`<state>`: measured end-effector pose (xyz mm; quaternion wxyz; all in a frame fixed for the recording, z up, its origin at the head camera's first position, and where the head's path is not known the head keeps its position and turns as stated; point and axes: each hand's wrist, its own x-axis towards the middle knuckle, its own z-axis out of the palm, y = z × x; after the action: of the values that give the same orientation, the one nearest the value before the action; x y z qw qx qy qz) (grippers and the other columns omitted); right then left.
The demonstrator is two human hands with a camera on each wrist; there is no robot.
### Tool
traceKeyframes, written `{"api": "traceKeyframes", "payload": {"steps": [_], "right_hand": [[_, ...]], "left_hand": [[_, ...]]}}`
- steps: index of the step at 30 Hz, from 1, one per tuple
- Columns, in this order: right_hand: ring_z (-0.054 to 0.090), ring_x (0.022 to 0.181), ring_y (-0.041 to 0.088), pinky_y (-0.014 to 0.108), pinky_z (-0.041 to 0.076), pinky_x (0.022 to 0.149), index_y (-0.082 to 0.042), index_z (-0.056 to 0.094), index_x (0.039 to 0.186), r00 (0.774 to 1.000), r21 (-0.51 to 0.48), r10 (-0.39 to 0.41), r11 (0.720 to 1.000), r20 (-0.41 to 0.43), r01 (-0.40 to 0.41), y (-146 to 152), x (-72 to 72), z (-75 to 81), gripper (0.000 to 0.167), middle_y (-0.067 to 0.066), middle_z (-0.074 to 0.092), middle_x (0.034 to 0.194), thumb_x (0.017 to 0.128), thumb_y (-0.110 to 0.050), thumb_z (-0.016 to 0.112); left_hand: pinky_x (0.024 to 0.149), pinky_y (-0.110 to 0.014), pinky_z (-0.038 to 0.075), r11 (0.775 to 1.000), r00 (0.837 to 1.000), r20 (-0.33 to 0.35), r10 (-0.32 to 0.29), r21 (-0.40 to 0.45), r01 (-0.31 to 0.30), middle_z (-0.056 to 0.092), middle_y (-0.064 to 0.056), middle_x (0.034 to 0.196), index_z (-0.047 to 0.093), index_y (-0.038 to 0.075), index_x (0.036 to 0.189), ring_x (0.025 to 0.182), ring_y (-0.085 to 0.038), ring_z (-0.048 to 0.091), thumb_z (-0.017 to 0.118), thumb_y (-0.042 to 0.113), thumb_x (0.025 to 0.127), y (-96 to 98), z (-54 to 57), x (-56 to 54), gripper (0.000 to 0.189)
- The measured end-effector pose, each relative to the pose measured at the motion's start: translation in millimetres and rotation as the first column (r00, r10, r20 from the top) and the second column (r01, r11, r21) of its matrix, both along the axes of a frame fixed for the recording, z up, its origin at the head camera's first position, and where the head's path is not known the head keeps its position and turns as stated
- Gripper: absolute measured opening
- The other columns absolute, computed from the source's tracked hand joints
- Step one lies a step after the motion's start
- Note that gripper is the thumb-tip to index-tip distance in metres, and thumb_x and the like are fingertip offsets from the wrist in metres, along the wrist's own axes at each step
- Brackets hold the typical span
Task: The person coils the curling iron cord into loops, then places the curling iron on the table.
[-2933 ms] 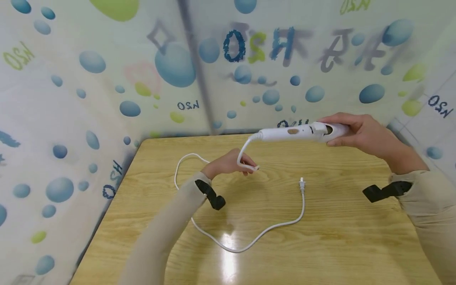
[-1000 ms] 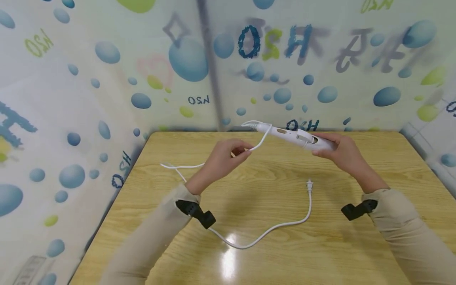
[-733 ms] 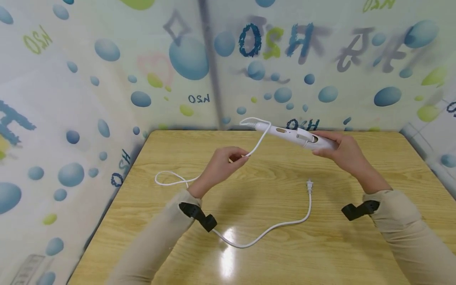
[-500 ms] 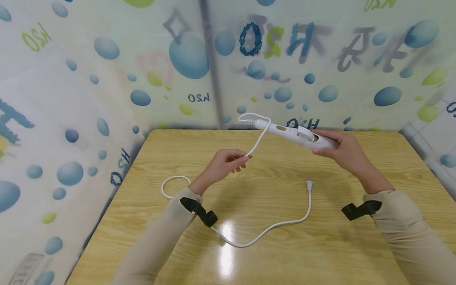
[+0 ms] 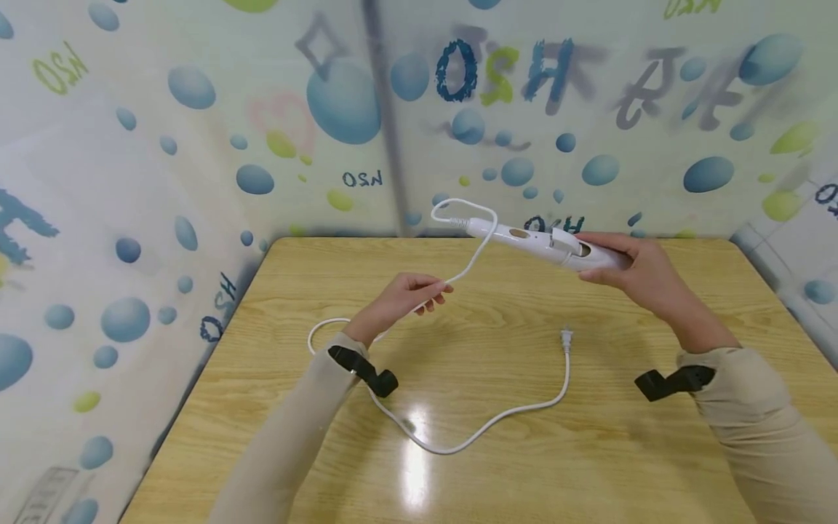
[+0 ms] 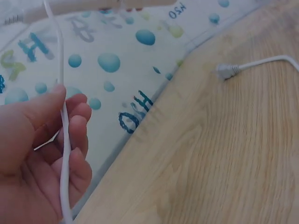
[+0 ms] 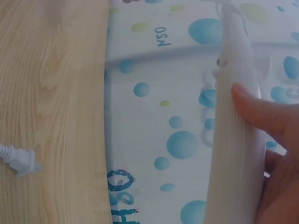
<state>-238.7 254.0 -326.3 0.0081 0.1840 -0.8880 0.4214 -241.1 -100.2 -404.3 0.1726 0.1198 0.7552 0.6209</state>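
Observation:
A white hair-styling iron with a gold button and a raised lever is held above the far part of the table. My right hand grips its right end, thumb along the near side; the right wrist view shows the thumb on the white body. From its left end the white cord loops up and back across the handle. My left hand pinches that cord between thumb and fingertips. In the left wrist view the cord runs past the thumb and down over the curled fingers.
The rest of the cord lies in a long curve on the wooden table, partly under my left forearm. Its two-prong plug lies right of the middle. Patterned wall sheets stand behind and beside the table.
Over the last second my left hand has drawn the cord down and slightly left, and the loop at the iron's end has risen. The right hand has kept its hold, shifting slightly right.

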Motion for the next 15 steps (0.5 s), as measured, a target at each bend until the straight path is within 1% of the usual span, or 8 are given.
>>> {"api": "traceKeyframes", "payload": {"steps": [2, 5, 7, 9, 11, 13, 15], "right_hand": [[0.049, 0.091, 0.013, 0.015, 0.043, 0.066, -0.009, 0.054, 0.129, 1.0, -0.001, 0.016, 1.0, -0.004, -0.016, 1, 1.2, 0.7, 0.05, 0.016, 0.051, 0.125, 0.082, -0.013, 0.07], [0.051, 0.087, 0.009, 0.017, 0.045, 0.064, -0.009, 0.055, 0.128, 0.998, -0.003, 0.056, 0.998, -0.013, -0.056, 2, 3.1, 1.3, 0.05, 0.013, 0.052, 0.123, 0.08, -0.009, 0.071], [0.051, 0.085, 0.009, 0.019, 0.045, 0.063, -0.012, 0.056, 0.128, 0.996, 0.008, 0.084, 0.996, -0.012, -0.083, 4, 4.9, 1.6, 0.051, 0.012, 0.051, 0.123, 0.08, -0.009, 0.072], [0.051, 0.083, 0.011, 0.022, 0.045, 0.061, -0.014, 0.056, 0.128, 0.993, 0.031, 0.115, 0.993, -0.013, -0.115, 6, 6.5, 1.4, 0.051, 0.013, 0.05, 0.124, 0.08, -0.01, 0.072], [0.05, 0.082, 0.013, 0.024, 0.045, 0.06, -0.014, 0.057, 0.127, 0.987, 0.065, 0.161, 0.985, -0.026, -0.159, 8, 7.6, 0.8, 0.05, 0.014, 0.05, 0.122, 0.08, -0.011, 0.072], [0.05, 0.081, 0.014, 0.025, 0.045, 0.06, -0.013, 0.057, 0.126, 0.976, 0.092, 0.214, 0.974, -0.045, -0.209, 11, 8.4, -0.5, 0.049, 0.014, 0.051, 0.121, 0.08, -0.012, 0.072], [0.05, 0.081, 0.014, 0.025, 0.045, 0.06, -0.011, 0.057, 0.126, 0.959, 0.099, 0.275, 0.958, -0.065, -0.268, 12, 8.8, -2.2, 0.048, 0.013, 0.052, 0.118, 0.08, -0.011, 0.072]], "left_hand": [[0.052, -0.022, 0.038, 0.999, 1.0, 0.02, 0.02, -0.035, -0.019, 0.059, -0.002, 0.074, 0.065, -0.005, 0.103, 0.058, -0.01, 0.048, 0.055, 0.025, 0.094, -1.0, -1.7, -4.2, 0.033], [0.05, -0.021, 0.037, 0.997, 1.0, 0.01, 0.0, -0.082, 0.001, 0.057, -0.001, 0.069, 0.064, -0.009, 0.101, 0.054, -0.009, 0.045, 0.054, 0.024, 0.094, -3.8, -3.0, -9.2, 0.035], [0.053, -0.023, 0.039, 0.995, 0.999, -0.006, -0.041, -0.094, 0.04, 0.059, 0.0, 0.072, 0.063, -0.009, 0.104, 0.058, -0.009, 0.047, 0.053, 0.02, 0.095, -6.3, -3.4, -12.1, 0.032], [0.061, -0.028, 0.044, 0.99, 0.996, -0.022, -0.084, -0.114, 0.081, 0.061, 0.0, 0.079, 0.062, -0.007, 0.111, 0.068, -0.013, 0.052, 0.05, 0.015, 0.096, -8.6, -1.9, -14.2, 0.029], [0.069, -0.033, 0.046, 0.987, 0.994, -0.037, -0.103, -0.128, 0.098, 0.064, -0.003, 0.087, 0.06, -0.006, 0.115, 0.076, -0.015, 0.055, 0.05, 0.011, 0.096, -10.6, 0.1, -16.3, 0.028], [0.071, -0.035, 0.047, 0.983, 0.993, -0.063, -0.099, -0.16, 0.088, 0.065, -0.008, 0.091, 0.06, -0.005, 0.115, 0.079, -0.016, 0.056, 0.05, 0.009, 0.095, -12.7, 3.1, -18.4, 0.027], [0.067, -0.033, 0.047, 0.979, 0.993, -0.09, -0.071, -0.196, 0.052, 0.065, -0.011, 0.088, 0.063, -0.006, 0.11, 0.074, -0.016, 0.056, 0.053, 0.01, 0.094, -13.9, 6.6, -20.3, 0.024]]}}
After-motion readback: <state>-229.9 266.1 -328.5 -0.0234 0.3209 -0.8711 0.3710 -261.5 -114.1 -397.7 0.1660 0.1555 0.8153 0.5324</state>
